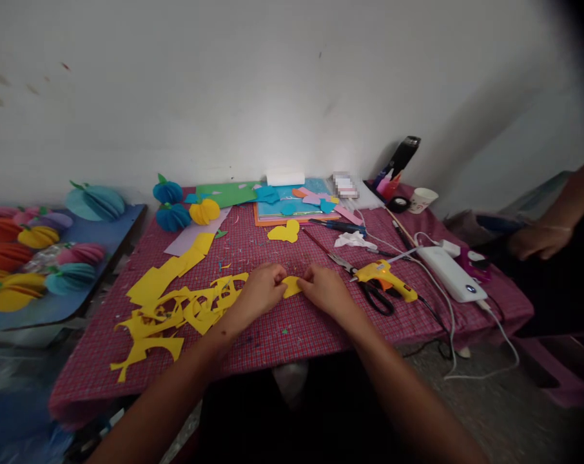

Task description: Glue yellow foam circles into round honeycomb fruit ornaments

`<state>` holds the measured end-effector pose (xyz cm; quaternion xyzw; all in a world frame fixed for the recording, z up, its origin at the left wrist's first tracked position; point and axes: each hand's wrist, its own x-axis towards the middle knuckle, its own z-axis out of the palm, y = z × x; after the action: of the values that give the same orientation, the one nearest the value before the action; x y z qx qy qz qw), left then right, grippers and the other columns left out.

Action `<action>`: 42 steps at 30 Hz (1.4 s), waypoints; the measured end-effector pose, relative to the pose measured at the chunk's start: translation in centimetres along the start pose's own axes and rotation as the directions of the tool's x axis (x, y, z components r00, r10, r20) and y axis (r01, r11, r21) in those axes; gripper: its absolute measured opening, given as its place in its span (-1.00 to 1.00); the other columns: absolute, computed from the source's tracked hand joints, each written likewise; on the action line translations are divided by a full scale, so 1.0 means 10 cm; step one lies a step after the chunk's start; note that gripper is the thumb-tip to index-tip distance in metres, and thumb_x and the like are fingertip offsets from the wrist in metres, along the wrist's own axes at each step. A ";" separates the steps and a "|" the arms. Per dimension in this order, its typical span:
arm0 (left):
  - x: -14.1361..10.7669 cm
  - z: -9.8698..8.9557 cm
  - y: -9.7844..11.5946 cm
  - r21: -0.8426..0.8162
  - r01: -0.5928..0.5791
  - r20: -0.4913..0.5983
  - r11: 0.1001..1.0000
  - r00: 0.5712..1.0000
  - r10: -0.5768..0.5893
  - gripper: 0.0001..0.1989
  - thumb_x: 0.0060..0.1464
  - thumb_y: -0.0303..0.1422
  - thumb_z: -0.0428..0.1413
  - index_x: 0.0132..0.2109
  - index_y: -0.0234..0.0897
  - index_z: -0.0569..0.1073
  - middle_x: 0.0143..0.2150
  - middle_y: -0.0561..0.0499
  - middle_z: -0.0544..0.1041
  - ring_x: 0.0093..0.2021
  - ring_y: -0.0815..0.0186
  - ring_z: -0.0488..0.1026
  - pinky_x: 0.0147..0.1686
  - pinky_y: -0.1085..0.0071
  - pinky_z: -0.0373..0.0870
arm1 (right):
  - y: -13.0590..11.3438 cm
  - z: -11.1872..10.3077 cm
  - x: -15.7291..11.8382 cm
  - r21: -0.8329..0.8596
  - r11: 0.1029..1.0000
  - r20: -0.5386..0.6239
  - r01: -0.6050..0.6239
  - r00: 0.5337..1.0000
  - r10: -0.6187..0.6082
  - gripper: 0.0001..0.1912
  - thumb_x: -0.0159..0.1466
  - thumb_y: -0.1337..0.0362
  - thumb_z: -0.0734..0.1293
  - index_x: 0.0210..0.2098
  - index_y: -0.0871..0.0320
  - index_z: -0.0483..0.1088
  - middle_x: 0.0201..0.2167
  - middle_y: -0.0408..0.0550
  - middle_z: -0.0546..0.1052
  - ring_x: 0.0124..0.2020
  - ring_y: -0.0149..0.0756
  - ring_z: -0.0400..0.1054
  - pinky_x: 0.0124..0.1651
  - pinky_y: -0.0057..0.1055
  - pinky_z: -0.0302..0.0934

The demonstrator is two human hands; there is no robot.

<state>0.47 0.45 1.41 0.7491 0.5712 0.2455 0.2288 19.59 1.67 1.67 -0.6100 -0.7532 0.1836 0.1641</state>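
Note:
Between my two hands is a small piece of yellow paper (292,287), just above the checked tablecloth. My left hand (263,287) pinches its left edge, and my right hand (323,289) has fingers closed on its right edge. Left of my left hand lies a heap of yellow paper offcuts (195,309) with cut-out curves. Beyond my hands are yellow cut-out rounds (285,231). Close to my right hand rest black-handled scissors (378,299) and a yellow hot glue gun (386,278) with an orange light showing.
A white power bank (450,274) with trailing cables lies at the right. Paper pumpkins (173,217) stand at the back left, more on a blue board (127,222). Coloured sheets (296,209), a paper cup (422,200) and a black bottle (404,154) are behind. Another person's hand (541,240) is far right.

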 end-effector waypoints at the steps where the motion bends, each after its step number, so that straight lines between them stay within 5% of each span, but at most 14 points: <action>1: -0.01 -0.02 0.00 -0.002 -0.023 -0.028 1.000 0.999 0.023 -0.87 0.06 -0.53 0.15 -0.23 -0.27 0.52 -0.27 -0.01 0.53 -0.24 0.25 0.47 -0.21 0.35 0.38 | 0.02 -0.01 -0.03 0.025 1.000 -0.007 0.011 1.000 -0.011 -0.88 0.32 0.27 0.34 -0.32 0.15 0.49 -0.35 -0.03 0.63 -0.32 -0.25 0.49 -0.27 -0.41 0.19; 5: -0.15 -0.10 0.05 -0.011 -0.165 -0.104 0.986 0.981 0.163 -0.81 0.21 -0.50 0.08 -0.07 -0.25 0.52 -0.05 -0.08 0.51 -0.01 0.20 0.47 0.02 0.27 0.43 | 0.10 -0.04 -0.25 0.146 0.972 -0.149 0.183 0.976 -0.161 -0.82 0.39 0.36 0.22 -0.23 0.12 0.47 -0.26 -0.05 0.61 -0.22 -0.25 0.49 -0.14 -0.38 0.29; 9: -0.37 -0.12 0.10 0.063 -0.348 0.062 0.935 0.937 0.344 -0.72 0.29 -0.41 0.06 0.11 -0.16 0.47 0.19 -0.08 0.45 0.21 0.16 0.39 0.25 0.18 0.33 | 0.18 -0.02 -0.45 0.074 0.916 -0.226 0.395 0.901 -0.370 -0.71 0.41 0.41 0.18 -0.02 0.13 0.49 -0.01 0.09 0.59 0.05 -0.12 0.44 0.16 -0.16 0.30; 12: -0.46 -0.06 0.08 0.136 -0.359 0.116 0.923 0.931 0.345 -0.73 0.31 -0.37 0.07 0.12 -0.16 0.46 0.23 -0.10 0.44 0.25 0.11 0.37 0.29 0.09 0.30 | 0.23 0.02 -0.45 0.012 0.881 -0.172 0.473 0.869 -0.464 -0.61 0.41 0.42 0.18 0.15 0.12 0.45 0.19 0.09 0.52 0.23 -0.08 0.35 0.30 -0.03 0.21; 17: -0.37 0.00 0.05 0.185 -0.272 0.040 0.944 0.962 0.269 -0.71 0.32 -0.32 0.08 0.14 -0.22 0.45 0.16 -0.14 0.49 0.15 0.08 0.42 0.20 0.07 0.37 | 0.25 0.04 -0.29 -0.003 0.886 -0.125 0.464 0.879 -0.461 -0.57 0.37 0.39 0.27 0.22 0.16 0.42 0.23 0.10 0.50 0.23 -0.06 0.36 0.29 -0.01 0.23; 32: -0.25 0.01 0.06 0.148 -0.284 0.060 0.947 0.959 0.278 -0.75 0.30 -0.35 0.10 0.08 -0.20 0.50 0.07 -0.09 0.58 0.10 0.11 0.46 0.18 0.11 0.35 | 0.30 0.11 -0.21 0.019 0.856 -0.135 0.516 0.850 -0.510 -0.70 0.36 0.40 0.30 0.02 0.09 0.57 0.05 0.00 0.64 0.07 -0.11 0.48 0.22 -0.08 0.28; 38: -0.35 -0.01 0.02 0.196 -0.318 0.051 0.927 0.948 0.315 -0.69 0.31 -0.33 0.10 0.16 -0.19 0.45 0.30 -0.13 0.42 0.28 0.09 0.36 0.29 0.08 0.30 | 0.28 0.07 -0.25 0.016 0.862 -0.159 0.507 0.852 -0.499 -0.63 0.34 0.38 0.33 0.12 0.10 0.51 0.25 0.05 0.50 0.22 -0.06 0.40 0.32 0.01 0.20; 42: -0.46 -0.04 0.02 0.246 -0.374 0.150 0.894 0.926 0.346 -0.57 0.32 -0.26 0.10 0.29 -0.17 0.36 0.41 -0.13 0.30 0.41 0.08 0.22 0.39 0.05 0.18 | 0.23 0.01 -0.32 -0.020 0.827 -0.105 0.562 0.821 -0.561 -0.58 0.37 0.36 0.31 0.20 0.10 0.46 0.28 0.02 0.46 0.31 -0.04 0.29 0.35 0.01 0.18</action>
<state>-0.68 -4.08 1.40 0.8775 0.4381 0.1647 0.1041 22.19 -1.07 0.38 -0.3691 -0.8884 0.0989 0.2543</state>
